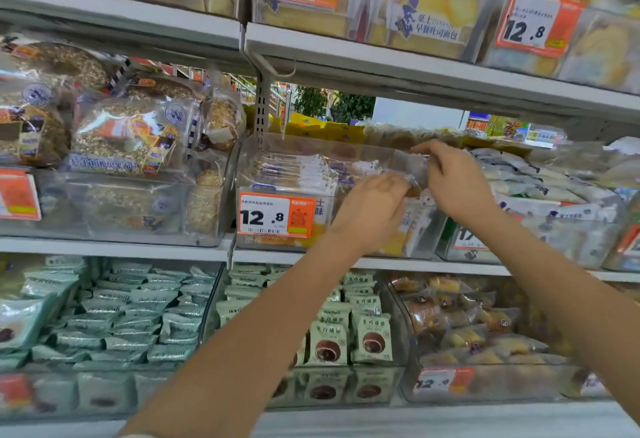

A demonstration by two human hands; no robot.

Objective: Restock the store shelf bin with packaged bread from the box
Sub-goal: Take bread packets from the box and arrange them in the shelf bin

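Observation:
A clear plastic bin (249,160) with a 12.8 price tag (277,214) stands on the middle shelf, filled on its left side with a row of packaged bread (294,170). Both my hands reach into its right half. My left hand (372,210) curls its fingers round a clear-wrapped bread package (414,183) at the bin's front. My right hand (453,177) pinches the same package's wrapper from above. Motion blur hides the exact finger contact. The box is out of view.
Neighbouring bins hold oat-topped loaves (117,136) at left and white-wrapped packs (533,188) at right. The upper shelf edge (415,73) hangs close above my hands. Green snack packs (138,319) fill the lower shelf.

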